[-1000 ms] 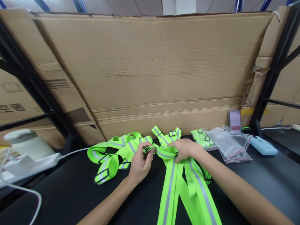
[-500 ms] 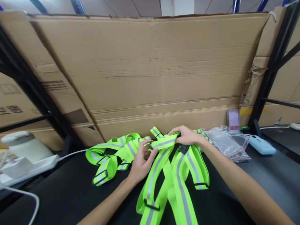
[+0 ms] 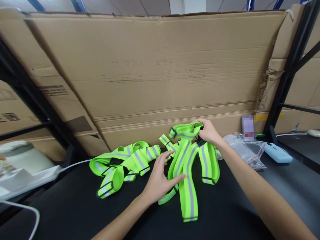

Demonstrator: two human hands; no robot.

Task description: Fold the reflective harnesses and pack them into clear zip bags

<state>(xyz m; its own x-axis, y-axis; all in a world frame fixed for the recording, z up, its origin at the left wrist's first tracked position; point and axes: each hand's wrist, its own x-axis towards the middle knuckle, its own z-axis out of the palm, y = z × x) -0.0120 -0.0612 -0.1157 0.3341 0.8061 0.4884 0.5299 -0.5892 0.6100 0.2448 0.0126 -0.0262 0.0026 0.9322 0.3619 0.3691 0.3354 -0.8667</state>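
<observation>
A neon-green reflective vest made of straps with grey stripes hangs from my right hand. That hand is closed on its upper straps beside a black buckle. The strap loops dangle down toward the black tabletop, with dark sliders on them. My left hand has its fingers spread and thumb stretched out, just left of the hanging straps; whether it touches them I cannot tell. Further left, another bundle of green reflective straps lies crumpled on the table.
Clear plastic bags and a light-blue case-like object lie to the right. A white power strip with a cable and a pale bottle are at the left. A cardboard wall closes off the back.
My right hand has risen, lifting the vest so that its straps hang shorter in view. My left hand has let go of the upper strap and moved down, its fingers opening.
</observation>
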